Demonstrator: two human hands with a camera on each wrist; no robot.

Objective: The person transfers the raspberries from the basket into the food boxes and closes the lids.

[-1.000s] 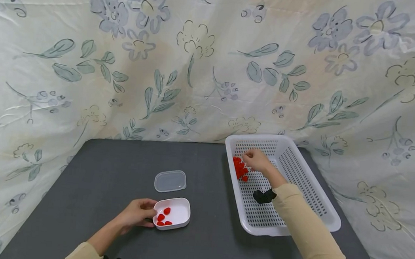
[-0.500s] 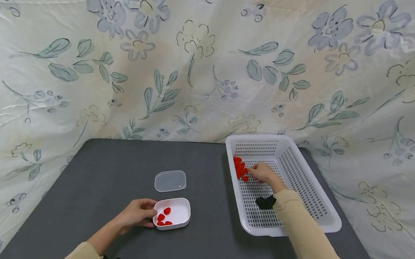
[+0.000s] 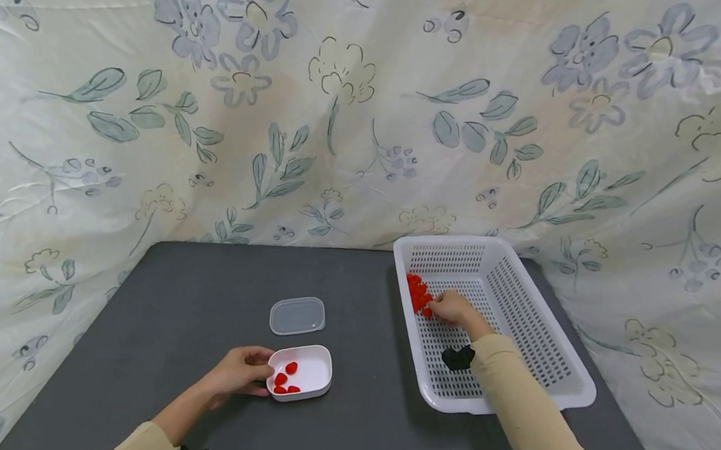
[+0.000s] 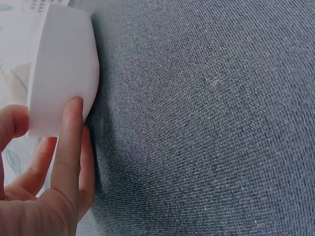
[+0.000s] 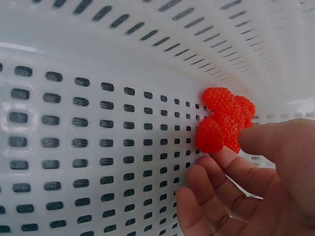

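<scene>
Place: a makeshift tabletop recording corner, seemingly in a home rather than a kitchen or lab.
Backdrop: a floral bedsheet [image 3: 355,114], creased, hangs behind and drapes round both sides.
Surface: a table [image 3: 207,298] covered in dark grey woven cloth.
Props: household plastics only, a white perforated basket [image 3: 565,365] and a small lidded-type tub [image 3: 314,377].

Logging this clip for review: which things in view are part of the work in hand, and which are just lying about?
In use:
- red berries in the white basket, touched by the right hand
- small white box, holding a few berries, gripped by the left hand

Lying about:
- clear lid on the grey table
- floral cloth behind
</scene>
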